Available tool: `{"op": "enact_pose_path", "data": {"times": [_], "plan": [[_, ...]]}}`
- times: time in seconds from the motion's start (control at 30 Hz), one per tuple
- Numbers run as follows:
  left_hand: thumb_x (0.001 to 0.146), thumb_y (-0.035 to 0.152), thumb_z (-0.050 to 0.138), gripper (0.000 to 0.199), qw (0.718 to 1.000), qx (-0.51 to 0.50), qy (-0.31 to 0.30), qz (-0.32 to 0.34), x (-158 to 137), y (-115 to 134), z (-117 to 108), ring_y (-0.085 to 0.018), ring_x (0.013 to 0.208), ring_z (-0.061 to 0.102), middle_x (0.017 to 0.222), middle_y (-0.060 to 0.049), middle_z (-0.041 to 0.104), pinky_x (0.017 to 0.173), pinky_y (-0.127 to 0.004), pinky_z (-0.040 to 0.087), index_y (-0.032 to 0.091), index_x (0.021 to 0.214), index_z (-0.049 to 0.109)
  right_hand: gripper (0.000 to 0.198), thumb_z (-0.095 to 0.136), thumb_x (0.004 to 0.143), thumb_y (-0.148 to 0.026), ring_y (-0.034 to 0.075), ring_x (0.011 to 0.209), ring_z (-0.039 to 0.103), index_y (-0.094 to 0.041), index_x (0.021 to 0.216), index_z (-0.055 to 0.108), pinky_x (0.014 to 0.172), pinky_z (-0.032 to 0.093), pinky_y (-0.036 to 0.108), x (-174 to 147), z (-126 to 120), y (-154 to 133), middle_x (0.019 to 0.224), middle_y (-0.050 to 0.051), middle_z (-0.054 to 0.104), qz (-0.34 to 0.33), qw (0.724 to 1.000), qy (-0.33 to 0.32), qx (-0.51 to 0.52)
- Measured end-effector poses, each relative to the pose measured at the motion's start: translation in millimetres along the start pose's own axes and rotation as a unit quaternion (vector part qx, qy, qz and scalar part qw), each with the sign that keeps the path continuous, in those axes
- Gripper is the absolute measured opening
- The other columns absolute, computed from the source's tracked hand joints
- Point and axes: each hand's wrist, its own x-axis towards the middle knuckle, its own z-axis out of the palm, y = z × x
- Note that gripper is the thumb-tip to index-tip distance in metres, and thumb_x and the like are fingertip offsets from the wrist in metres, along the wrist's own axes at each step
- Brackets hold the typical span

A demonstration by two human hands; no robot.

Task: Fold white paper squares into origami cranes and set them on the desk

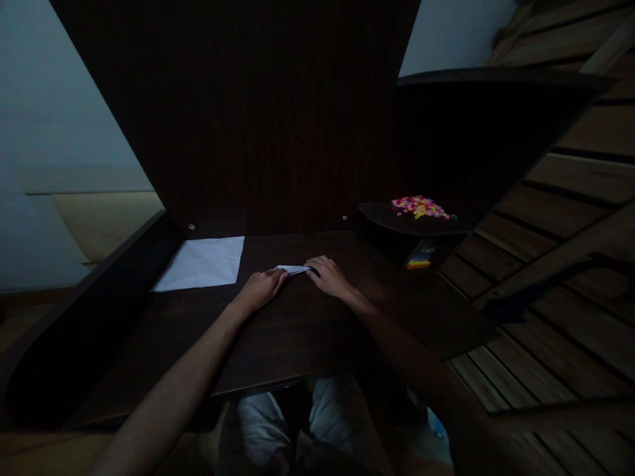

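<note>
Dark counter point(297, 337) gives firm backing; best to keep work low against it. Creased white sheet point(203, 263) lies at left, apart from hands. Hands apart from each other: left hand point(262, 287) clamped on left end of folded white paper point(294, 270), right hand point(327, 274) on its right tip. Paper sits between them, over middle of counter. Light, even grip and lined-up edges should serve; hard pull could crumple narrow tip. Hard to see from here: right forearm, lost in gloom; paper ends, under fingers; number of layers.
</note>
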Motion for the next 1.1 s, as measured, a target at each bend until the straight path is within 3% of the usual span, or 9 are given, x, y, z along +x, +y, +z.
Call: {"op": "enact_pose_path", "data": {"times": [0.13,0.33,0.43,0.53,0.63,0.73,0.8,1.1], "plan": [[0.097,0.045,0.026,0.046,1.0,-0.002,0.001,-0.012,1,-5,3,-0.027,0.089,0.068,0.104,-0.012,0.07,0.076,-0.035,0.052,0.019,0.124,0.052,0.028,0.042,0.094,-0.029,0.02,0.104,0.052,-0.019,0.107,0.064,0.094,0.039,0.035,2,0,3,0.11,0.008,0.065,-0.004,1.0,0.017,0.009],[0.088,0.059,0.04,0.061,0.995,-0.092,0.043,0.022,-3,-14,5,-0.026,0.105,0.063,0.122,-0.011,0.063,0.089,-0.034,0.048,0.019,0.133,0.047,0.029,0.039,0.095,-0.029,0.02,0.095,0.055,-0.018,0.096,0.067,0.09,0.041,0.033,1,-4,2,0.099,0.008,0.067,-0.001,0.998,0.062,0.015],[0.089,0.054,0.041,0.053,0.99,-0.133,0.053,0.009,-4,-15,1,-0.025,0.1,0.065,0.118,-0.01,0.065,0.087,-0.033,0.048,0.018,0.125,0.056,0.029,0.041,0.094,-0.032,0.02,0.092,0.057,-0.018,0.092,0.067,0.088,0.042,0.032,0,-7,0,0.093,0.008,0.067,0.015,0.99,0.117,0.072],[0.09,0.051,0.039,0.047,0.974,-0.21,0.064,-0.047,-2,-15,-3,-0.023,0.083,0.066,0.095,-0.007,0.071,0.078,-0.032,0.05,0.016,0.103,0.068,0.03,0.048,0.089,-0.041,0.018,0.085,0.06,-0.018,0.086,0.066,0.082,0.045,0.03,1,-10,-1,0.087,0.006,0.067,0.048,0.97,0.17,0.169],[0.082,0.056,0.051,0.048,0.933,-0.343,0.041,-0.104,0,-13,-5,-0.02,0.073,0.062,0.077,-0.004,0.069,0.068,-0.03,0.05,0.013,0.086,0.07,0.034,0.053,0.083,-0.05,0.017,0.071,0.061,-0.018,0.078,0.063,0.07,0.048,0.029,6,-11,-1,0.077,0.004,0.066,0.079,0.927,0.204,0.305],[0.072,0.057,0.064,0.047,0.855,-0.498,-0.024,-0.138,1,-9,-5,-0.017,0.068,0.06,0.073,-0.002,0.066,0.062,-0.03,0.052,0.012,0.084,0.069,0.037,0.062,0.073,-0.055,0.014,0.054,0.059,-0.018,0.07,0.059,0.057,0.046,0.026,10,-9,0,0.061,0.0,0.062,0.107,0.867,0.222,0.434],[0.069,0.055,0.068,0.045,0.814,-0.558,-0.053,-0.152,1,-4,-5,-0.016,0.066,0.06,0.071,-0.002,0.065,0.061,-0.03,0.053,0.012,0.082,0.068,0.038,0.066,0.068,-0.055,0.013,0.048,0.056,-0.018,0.067,0.058,0.051,0.044,0.025,11,-9,-1,0.055,-0.001,0.059,0.126,0.844,0.219,0.473],[0.061,0.032,0.082,0.036,0.75,-0.624,-0.163,-0.149,-5,1,-9,-0.016,0.071,0.067,0.081,-0.009,0.072,0.064,-0.026,0.054,0.012,0.088,0.07,0.039,0.07,0.064,-0.055,0.011,0.045,0.053,-0.018,0.06,0.058,0.047,0.041,0.023,10,-12,-5,0.05,-0.001,0.058,0.16,0.812,0.213,0.52]]}}
